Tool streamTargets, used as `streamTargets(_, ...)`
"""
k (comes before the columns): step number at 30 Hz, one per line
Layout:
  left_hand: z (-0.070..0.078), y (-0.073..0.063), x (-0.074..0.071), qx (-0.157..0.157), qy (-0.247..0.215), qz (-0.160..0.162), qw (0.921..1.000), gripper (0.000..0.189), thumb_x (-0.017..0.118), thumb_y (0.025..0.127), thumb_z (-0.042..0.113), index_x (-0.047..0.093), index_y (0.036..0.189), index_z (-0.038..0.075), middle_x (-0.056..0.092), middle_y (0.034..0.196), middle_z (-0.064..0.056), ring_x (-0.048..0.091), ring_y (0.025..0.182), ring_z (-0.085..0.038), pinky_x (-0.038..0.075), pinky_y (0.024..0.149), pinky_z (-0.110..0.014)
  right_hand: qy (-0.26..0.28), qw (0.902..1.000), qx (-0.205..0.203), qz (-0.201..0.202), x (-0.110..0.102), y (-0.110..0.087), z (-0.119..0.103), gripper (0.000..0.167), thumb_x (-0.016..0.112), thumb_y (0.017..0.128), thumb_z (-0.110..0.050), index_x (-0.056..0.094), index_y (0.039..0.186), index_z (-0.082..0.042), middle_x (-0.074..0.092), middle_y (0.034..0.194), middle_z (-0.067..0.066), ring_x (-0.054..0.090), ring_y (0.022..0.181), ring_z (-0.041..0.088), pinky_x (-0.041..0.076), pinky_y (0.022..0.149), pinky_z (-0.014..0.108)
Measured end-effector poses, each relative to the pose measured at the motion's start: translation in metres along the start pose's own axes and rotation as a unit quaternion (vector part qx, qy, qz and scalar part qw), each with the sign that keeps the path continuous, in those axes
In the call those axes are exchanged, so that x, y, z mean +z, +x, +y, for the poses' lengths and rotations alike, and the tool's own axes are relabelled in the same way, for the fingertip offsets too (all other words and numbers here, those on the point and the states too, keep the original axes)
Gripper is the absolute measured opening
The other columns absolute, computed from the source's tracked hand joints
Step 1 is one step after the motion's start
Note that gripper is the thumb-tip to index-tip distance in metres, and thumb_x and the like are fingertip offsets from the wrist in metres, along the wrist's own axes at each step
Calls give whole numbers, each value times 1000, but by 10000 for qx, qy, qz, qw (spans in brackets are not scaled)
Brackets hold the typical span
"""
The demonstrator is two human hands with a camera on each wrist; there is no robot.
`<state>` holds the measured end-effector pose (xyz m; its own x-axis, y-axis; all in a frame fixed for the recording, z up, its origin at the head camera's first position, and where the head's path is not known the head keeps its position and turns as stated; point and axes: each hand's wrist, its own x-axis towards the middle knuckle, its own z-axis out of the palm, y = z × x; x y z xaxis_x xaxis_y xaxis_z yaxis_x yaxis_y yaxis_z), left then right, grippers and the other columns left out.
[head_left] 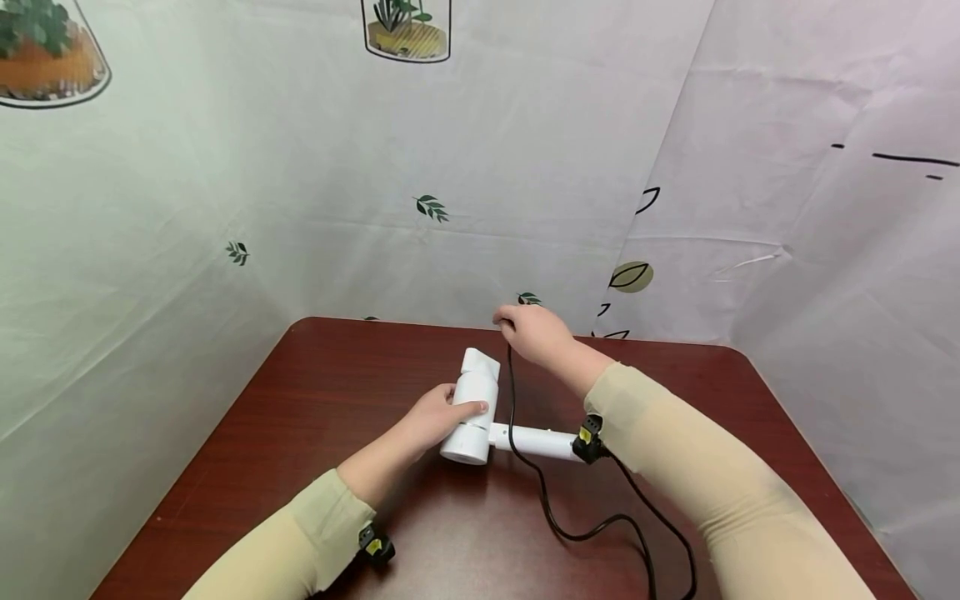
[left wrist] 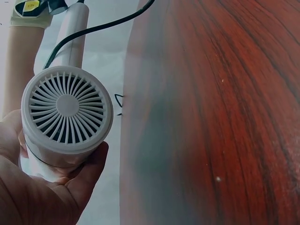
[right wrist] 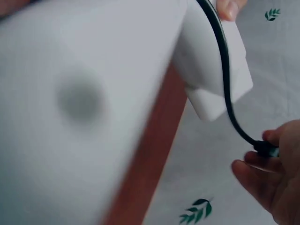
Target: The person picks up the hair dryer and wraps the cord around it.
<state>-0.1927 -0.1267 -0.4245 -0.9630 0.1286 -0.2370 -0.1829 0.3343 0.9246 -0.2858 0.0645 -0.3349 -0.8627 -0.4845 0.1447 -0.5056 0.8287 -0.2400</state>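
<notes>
A white hair dryer (head_left: pixel 476 390) is at the middle of the dark red table, its barrel slanting away and its handle (head_left: pixel 536 442) pointing right. My left hand (head_left: pixel 431 422) grips the barrel, thumb on top. In the left wrist view the round rear grille (left wrist: pixel 67 105) faces the camera, with fingers curled beneath. Near the table's far edge my right hand (head_left: pixel 536 333) holds up one end of a black cord (head_left: pixel 545 497). The right wrist view shows its fingers pinching the plug end (right wrist: pixel 265 148), partly hidden. From there the cord runs down across the handle.
The wood-grain table (head_left: pixel 300 417) has rounded far corners. White hanging sheets (head_left: pixel 315 167) with leaf and plant prints surround it on the far side and both sides. Each sleeve cuff carries a small black wrist camera (head_left: pixel 375 543). Cord loops lie at the front right.
</notes>
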Motion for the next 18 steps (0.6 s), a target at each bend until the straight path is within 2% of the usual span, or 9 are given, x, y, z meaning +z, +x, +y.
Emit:
streamTargets(2, 0, 0, 0, -17, -42, 16, 10000, 72, 76, 86, 40, 47, 136, -4, 62, 111, -15, 66, 86, -23, 56, 72, -38, 1, 9997, 97, -216, -4, 1, 2, 29, 46, 105, -21, 65, 127, -21, 68, 113, 2, 59, 74, 17, 48, 66, 34)
streamTargets(5, -1, 1, -1, -27, -50, 32, 10000, 72, 76, 86, 39, 47, 136, -4, 62, 111, -15, 66, 85, -23, 56, 71, -38, -52, 9991, 108, -405, -11, 1, 5, 35, 46, 102, -14, 63, 131, -22, 68, 114, 3, 58, 73, 18, 44, 64, 34)
streamTargets(9, -3, 3, -3, -29, -32, 11, 10000, 72, 76, 86, 39, 47, 136, -4, 62, 110, -15, 66, 84, -23, 56, 71, -38, -336, 9987, -50, -392, -16, 0, 11, 40, 48, 98, -4, 64, 132, -20, 68, 120, 5, 64, 94, 20, 46, 70, 34)
streamTargets(13, -3, 2, -4, -68, 15, -23, 10000, 70, 75, 86, 39, 49, 134, -4, 63, 108, -14, 66, 82, -23, 56, 69, -37, -560, 9977, -61, -386, -19, 0, 14, 38, 54, 98, -5, 64, 132, -17, 67, 124, 6, 65, 107, 24, 52, 77, 36)
streamTargets(18, -1, 1, -4, -23, 59, -198, 9998, 64, 74, 87, 37, 52, 133, -2, 66, 101, -13, 67, 77, -22, 56, 67, -36, -1011, 9936, -170, -478, -23, -2, 16, 31, 62, 97, -11, 67, 127, -17, 68, 120, 6, 65, 107, 24, 54, 83, 41)
